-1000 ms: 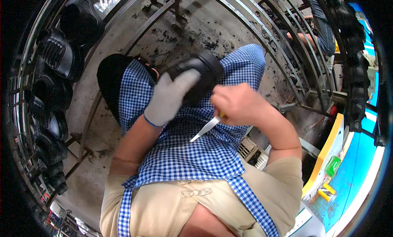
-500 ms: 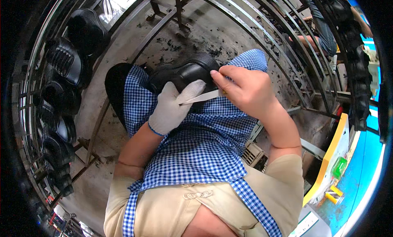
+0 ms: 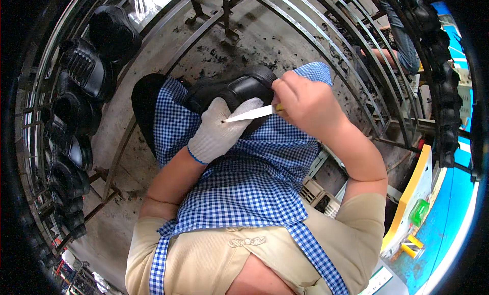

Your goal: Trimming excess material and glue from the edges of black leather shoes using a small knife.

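A black shoe [image 3: 239, 86] lies on my lap over a blue-and-white checked apron [image 3: 244, 178]. My left hand [image 3: 219, 129], in a white knit glove, grips the shoe from the near side. My bare right hand [image 3: 303, 101] holds a small knife [image 3: 249, 114] with a pale blade. The blade points left, across the gloved fingers and against the side of the shoe.
Several black shoes [image 3: 76, 106] sit on a metal rack along the left. Curved metal bars [image 3: 326, 45] stand ahead over a concrete floor [image 3: 254, 40] strewn with black scraps. A yellow-and-blue machine [image 3: 433, 193] stands at the right. Another person's arm [image 3: 382, 53] shows at the upper right.
My left hand has turned the shoe from end-on to lying sideways. The knife has swung up from pointing down at the apron to lying level against the shoe.
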Demonstrator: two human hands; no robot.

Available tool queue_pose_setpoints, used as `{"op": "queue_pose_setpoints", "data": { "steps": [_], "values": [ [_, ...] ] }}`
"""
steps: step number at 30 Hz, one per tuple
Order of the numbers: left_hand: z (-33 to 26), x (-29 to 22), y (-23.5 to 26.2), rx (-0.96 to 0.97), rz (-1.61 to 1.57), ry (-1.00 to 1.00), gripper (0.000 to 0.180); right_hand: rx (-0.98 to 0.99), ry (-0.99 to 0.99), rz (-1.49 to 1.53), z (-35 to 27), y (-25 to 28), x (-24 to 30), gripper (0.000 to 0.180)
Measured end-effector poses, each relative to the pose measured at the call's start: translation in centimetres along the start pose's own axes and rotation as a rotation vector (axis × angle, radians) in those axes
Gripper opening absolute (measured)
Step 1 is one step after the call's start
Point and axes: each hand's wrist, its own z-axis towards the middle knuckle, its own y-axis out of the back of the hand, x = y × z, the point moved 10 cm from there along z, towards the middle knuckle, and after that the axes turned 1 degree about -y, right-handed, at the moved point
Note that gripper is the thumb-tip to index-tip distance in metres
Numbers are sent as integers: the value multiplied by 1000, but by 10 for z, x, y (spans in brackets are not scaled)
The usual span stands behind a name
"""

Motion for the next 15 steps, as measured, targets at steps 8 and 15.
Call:
{"op": "queue_pose_setpoints", "data": {
  "steps": [8,15],
  "values": [
    [-8,-27,-5,148,-498,64,32,-146,-608,509,-29,17,-88,36],
    [2,-30,10,3,-520,-4,30,-270,-447,401,-49,9,-15,39]
  ]
}}
